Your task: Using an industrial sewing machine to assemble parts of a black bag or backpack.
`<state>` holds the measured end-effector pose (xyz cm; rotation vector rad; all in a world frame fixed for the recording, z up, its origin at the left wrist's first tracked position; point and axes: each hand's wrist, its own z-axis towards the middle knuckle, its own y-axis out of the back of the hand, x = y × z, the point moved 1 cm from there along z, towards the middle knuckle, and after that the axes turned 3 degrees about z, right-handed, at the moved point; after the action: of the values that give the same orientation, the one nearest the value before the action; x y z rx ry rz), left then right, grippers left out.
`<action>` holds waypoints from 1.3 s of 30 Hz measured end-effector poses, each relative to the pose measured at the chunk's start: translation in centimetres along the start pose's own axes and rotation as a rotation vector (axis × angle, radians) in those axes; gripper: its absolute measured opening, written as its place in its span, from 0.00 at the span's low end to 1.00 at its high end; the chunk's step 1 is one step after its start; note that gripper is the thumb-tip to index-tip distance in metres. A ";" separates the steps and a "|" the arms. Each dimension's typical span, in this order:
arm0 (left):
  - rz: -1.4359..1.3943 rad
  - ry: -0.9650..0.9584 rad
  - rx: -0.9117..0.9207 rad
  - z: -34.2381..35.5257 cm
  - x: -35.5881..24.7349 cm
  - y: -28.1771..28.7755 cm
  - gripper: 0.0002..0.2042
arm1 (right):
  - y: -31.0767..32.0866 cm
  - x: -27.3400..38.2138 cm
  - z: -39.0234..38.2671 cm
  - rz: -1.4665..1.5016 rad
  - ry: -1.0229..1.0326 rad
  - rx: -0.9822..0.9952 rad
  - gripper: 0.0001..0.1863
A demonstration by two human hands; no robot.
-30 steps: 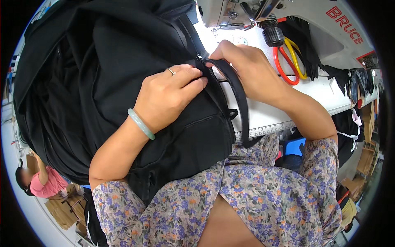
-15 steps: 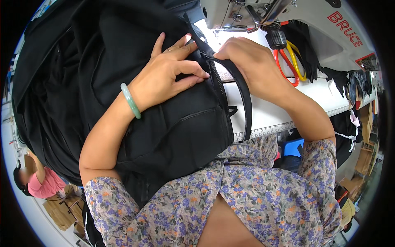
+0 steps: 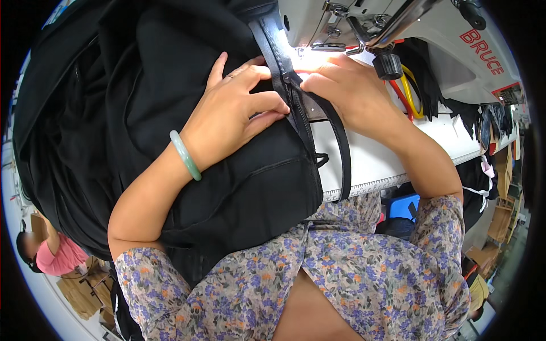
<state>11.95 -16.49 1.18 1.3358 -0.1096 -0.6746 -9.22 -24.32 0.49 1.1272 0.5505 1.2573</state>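
Bulky black fabric [image 3: 142, 85] fills the left, with a zipper [image 3: 301, 113] along its right edge and a loose tape hanging beside it. My left hand [image 3: 233, 108] lies on the fabric, little finger raised, index finger and thumb pinched at the zipper's left edge. My right hand [image 3: 352, 96], fingers bent, grips the zipper by the slider, just below the needle area of a white sewing machine [image 3: 455, 62]; some of its fingertips are hard to make out in the bright light.
Red- and yellow-handled tools [image 3: 415, 96] lie behind my right wrist, near black scraps [image 3: 469, 116]. The white table edge [image 3: 398, 176] carries a ruler strip. A co-worker in pink [image 3: 57, 256] is at the far left; cardboard boxes [image 3: 500, 219] stand at the right.
My left hand shifted up-left half a second ago, its little finger lifting, then eased slightly back down. My right fingers have moved in under the machine, and the zipper's upper end lies straighter toward the needle.
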 end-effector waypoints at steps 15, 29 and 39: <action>0.024 -0.165 -0.084 0.1 -0.4 -0.5 0.06 | 1.4 1.1 -1.0 -0.138 0.091 0.050 0.12; 0.139 -0.110 0.038 0.4 -0.7 -0.7 0.08 | 1.2 1.0 -0.9 -0.124 0.223 0.036 0.12; 0.168 -0.102 0.031 0.4 -0.7 -0.8 0.06 | 1.1 0.9 -0.7 -0.129 0.275 0.094 0.10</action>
<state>10.89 -16.57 0.79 1.3057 -0.3122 -0.6004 -10.09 -23.34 1.40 0.9845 0.8824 1.2923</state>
